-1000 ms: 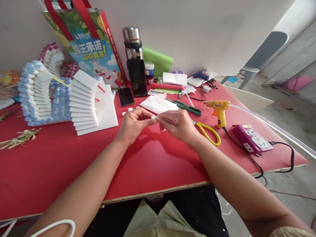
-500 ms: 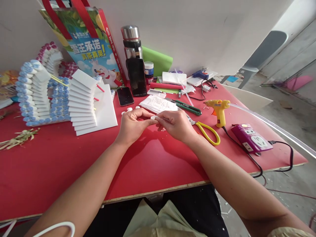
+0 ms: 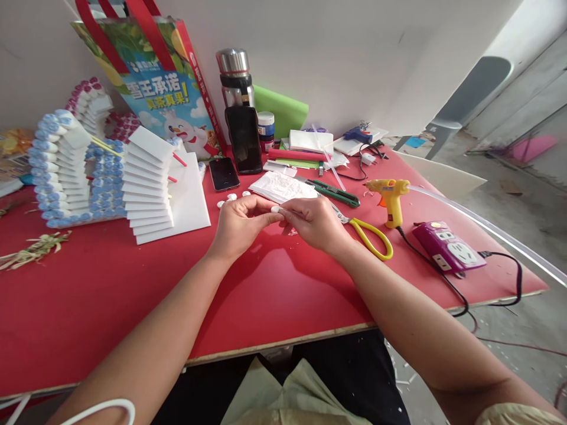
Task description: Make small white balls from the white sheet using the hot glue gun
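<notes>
My left hand [image 3: 241,225] and my right hand [image 3: 314,223] meet over the middle of the red table [image 3: 110,295]. Both pinch a small white piece [image 3: 275,209] between their fingertips. Just behind them lies a stack of white sheets [image 3: 282,186]. A few small white bits [image 3: 230,198] sit on the table beyond my left hand. Yellow-handled scissors [image 3: 370,239] lie right beside my right wrist.
A yellow glue gun [image 3: 390,196] stands at the right, wired to a purple power strip [image 3: 447,252]. A white stepped foam model [image 3: 153,186] and a blue-dotted one [image 3: 66,171] stand at the left. Two phones [image 3: 243,139], a flask [image 3: 234,74] and a printed bag [image 3: 159,82] line the back.
Both hands stay pinched on the white piece with only slight finger motion. The view has shifted a little.
</notes>
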### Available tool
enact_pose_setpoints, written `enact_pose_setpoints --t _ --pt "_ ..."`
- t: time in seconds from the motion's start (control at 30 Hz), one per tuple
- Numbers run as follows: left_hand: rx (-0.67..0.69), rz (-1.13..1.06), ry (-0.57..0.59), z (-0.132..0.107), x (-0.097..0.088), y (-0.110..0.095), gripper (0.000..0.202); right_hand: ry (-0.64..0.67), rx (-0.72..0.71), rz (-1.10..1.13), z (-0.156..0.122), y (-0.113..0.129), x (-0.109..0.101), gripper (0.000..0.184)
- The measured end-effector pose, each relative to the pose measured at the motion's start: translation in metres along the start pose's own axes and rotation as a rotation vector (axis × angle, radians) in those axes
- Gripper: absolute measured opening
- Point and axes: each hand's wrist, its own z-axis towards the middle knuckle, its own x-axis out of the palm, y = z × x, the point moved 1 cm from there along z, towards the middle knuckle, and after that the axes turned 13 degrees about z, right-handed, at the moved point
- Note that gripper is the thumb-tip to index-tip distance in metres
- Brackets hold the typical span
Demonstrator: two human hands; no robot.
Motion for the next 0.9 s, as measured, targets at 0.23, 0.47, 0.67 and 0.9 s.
enact_pose_setpoints --t 0.23,0.47,0.67,0.9 --pt "0.02 -0.015 0.112 0.002 -0.005 0.002 0.035 0.003 0.076 0.106 0.0 -0.001 -0.002 0.034" --pt "0.135 0.128 0.064 0.002 -0.003 0.0 0.03 -0.063 0.167 0.103 0.002 -0.002 0.0 0.03" --pt "0.188 0.137 -0.021 0.001 0.0 -0.006 0.025 -0.09 0.11 0.009 0.001 0.001 0.001 0.027" --pt "0.184 0.13 -0.046 -0.003 0.003 -0.01 0.024 -0.021 -0.108 -0.267 -0.003 0.004 0.003 0.018"
